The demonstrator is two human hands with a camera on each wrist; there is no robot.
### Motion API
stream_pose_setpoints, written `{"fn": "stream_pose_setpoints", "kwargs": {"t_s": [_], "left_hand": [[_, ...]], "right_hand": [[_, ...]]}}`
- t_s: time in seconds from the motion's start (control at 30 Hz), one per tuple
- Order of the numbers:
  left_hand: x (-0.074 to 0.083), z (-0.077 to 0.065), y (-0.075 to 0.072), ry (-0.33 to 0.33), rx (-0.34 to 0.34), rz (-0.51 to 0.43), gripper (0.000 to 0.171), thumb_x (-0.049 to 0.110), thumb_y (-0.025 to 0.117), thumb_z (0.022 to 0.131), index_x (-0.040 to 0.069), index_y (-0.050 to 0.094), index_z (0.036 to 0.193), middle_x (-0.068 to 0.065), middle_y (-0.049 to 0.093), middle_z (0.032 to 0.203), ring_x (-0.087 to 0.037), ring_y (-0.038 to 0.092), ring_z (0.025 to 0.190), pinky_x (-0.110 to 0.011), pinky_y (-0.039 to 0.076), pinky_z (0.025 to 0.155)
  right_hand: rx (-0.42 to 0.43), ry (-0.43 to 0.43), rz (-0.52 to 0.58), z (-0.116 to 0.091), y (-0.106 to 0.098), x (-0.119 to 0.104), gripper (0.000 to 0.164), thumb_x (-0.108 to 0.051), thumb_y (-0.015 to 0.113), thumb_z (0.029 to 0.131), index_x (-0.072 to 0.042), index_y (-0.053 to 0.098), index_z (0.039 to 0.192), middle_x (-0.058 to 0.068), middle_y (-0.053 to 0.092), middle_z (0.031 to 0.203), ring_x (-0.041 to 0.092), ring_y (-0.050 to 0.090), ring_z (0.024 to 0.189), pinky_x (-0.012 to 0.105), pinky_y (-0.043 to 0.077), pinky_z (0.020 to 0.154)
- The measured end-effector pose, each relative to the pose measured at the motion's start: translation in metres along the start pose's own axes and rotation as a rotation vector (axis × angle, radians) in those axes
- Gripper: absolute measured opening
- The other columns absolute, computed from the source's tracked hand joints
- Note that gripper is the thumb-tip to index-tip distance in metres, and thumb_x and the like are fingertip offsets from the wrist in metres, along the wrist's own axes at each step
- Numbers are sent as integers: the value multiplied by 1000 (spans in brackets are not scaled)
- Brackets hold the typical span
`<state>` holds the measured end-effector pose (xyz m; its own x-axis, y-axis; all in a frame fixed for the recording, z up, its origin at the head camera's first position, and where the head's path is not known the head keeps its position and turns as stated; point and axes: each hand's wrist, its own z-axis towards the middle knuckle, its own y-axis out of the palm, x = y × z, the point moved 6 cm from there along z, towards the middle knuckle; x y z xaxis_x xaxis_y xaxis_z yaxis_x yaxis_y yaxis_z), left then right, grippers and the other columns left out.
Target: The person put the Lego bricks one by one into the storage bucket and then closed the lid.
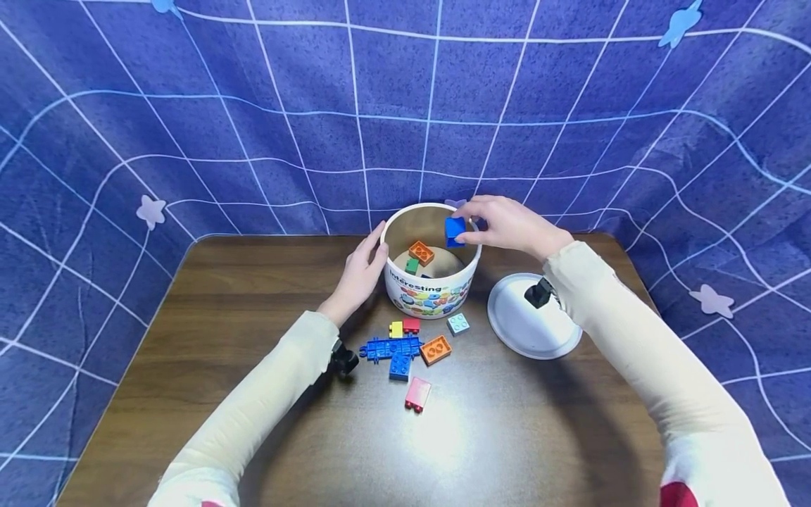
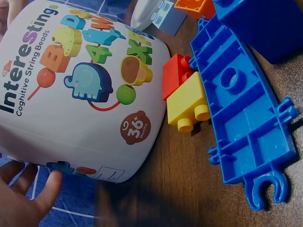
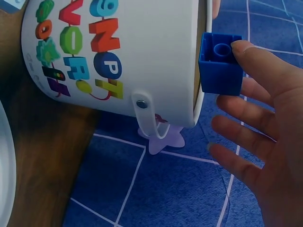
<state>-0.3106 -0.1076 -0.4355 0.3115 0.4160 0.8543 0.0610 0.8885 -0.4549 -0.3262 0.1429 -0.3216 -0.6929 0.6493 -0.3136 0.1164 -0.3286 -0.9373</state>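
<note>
A round white tub [image 1: 431, 296] printed with colourful letters stands at the table's far edge, its top uncovered. Inside it lie an orange brick [image 1: 421, 253] and a green brick [image 1: 412, 266]. My right hand [image 1: 507, 224] pinches a blue toy brick [image 3: 221, 71] between thumb and fingers over the tub's right rim. The brick's hollow underside shows in the right wrist view. My left hand [image 1: 357, 278] rests against the tub's left side with fingers extended; in the left wrist view its thumb and fingers [image 2: 49, 191] touch the wall.
In front of the tub lie a blue wheelbase plate [image 2: 241, 113], a blue brick [image 1: 400, 366], an orange brick [image 1: 436, 350], plus yellow [image 1: 395, 329], red [image 1: 411, 325], pale blue [image 1: 458, 324] and pink [image 1: 417, 394] bricks. A white lid [image 1: 516, 327] lies right. Blue cloth [image 1: 393, 105] hangs behind.
</note>
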Motion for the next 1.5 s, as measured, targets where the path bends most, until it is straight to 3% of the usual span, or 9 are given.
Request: {"fn": "stream_pose_setpoints", "kwargs": {"t_s": [0.43,0.93,1.37,1.5], "left_hand": [[-1,-1,0,-16,-2,16,55,29,45,112,15,34,164,-11,35,167,-27,34,153,-44,32,125],[0,0,0,-14,0,20,55,28,45,112,15,35,164,-13,36,167,-29,34,153,-47,32,124],[1,-1,1,-3,4,7,55,26,46,112,13,34,164,-13,36,167,-29,35,153,-47,35,123],[3,-2,1,-7,4,12,55,27,45,112,14,34,164,-13,35,167,-29,35,153,-46,34,123]], "right_hand": [[-19,28,20,16,2,0,44,-32,77,96,-5,71,131,11,70,111,32,64,99,44,55,87],[-2,-5,30,25,5,-7,40,-31,77,96,-6,72,126,13,72,117,32,68,108,47,55,95],[-32,10,11,10,6,-14,39,-29,75,97,-4,72,127,13,71,123,31,66,115,48,52,104],[-30,-9,1,0,8,-17,36,-30,73,99,-6,73,126,11,72,125,32,62,126,48,48,111]]}}
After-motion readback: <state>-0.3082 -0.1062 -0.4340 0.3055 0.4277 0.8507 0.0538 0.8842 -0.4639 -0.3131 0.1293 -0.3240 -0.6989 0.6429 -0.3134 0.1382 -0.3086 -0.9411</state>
